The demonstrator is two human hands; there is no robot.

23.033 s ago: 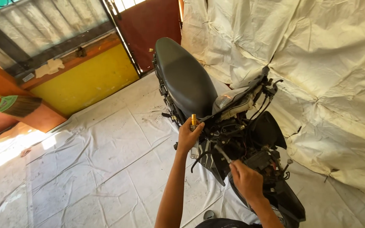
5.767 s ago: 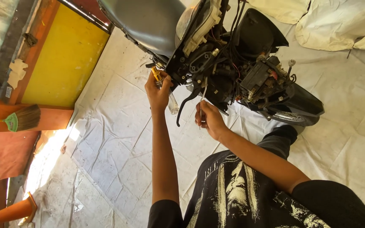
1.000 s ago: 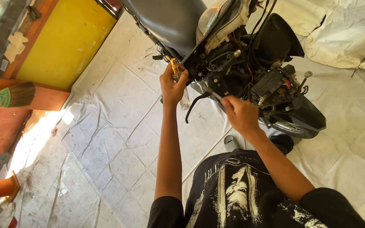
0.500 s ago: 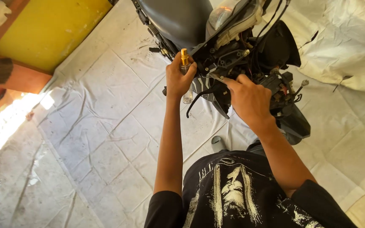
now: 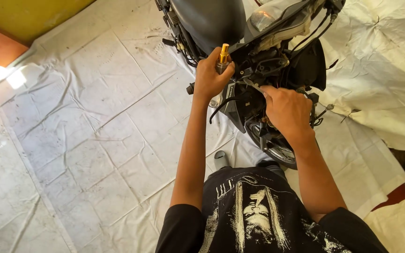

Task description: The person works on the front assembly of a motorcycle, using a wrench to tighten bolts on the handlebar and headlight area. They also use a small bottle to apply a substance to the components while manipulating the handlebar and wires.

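White floor sheeting (image 5: 94, 122): one motorcycle (image 5: 240, 42), two hands, left hand (image 5: 212, 77), right hand (image 5: 284, 110).

Black seat (image 5: 207, 21), white floor sheet (image 5: 94, 117)

Matt black seat (image 5: 207, 21) — creased white sheeting (image 5: 94, 122)

The stripped black motorcycle (image 5: 258, 61) stands on the creased white floor sheet (image 5: 94, 122), beyond both hands. The gold-tipped tool (image 5: 222, 54) rises from the left hand's fingers (image 5: 219, 75); exposed wiring lies just beyond the right hand's fingertips (image 5: 266, 91).
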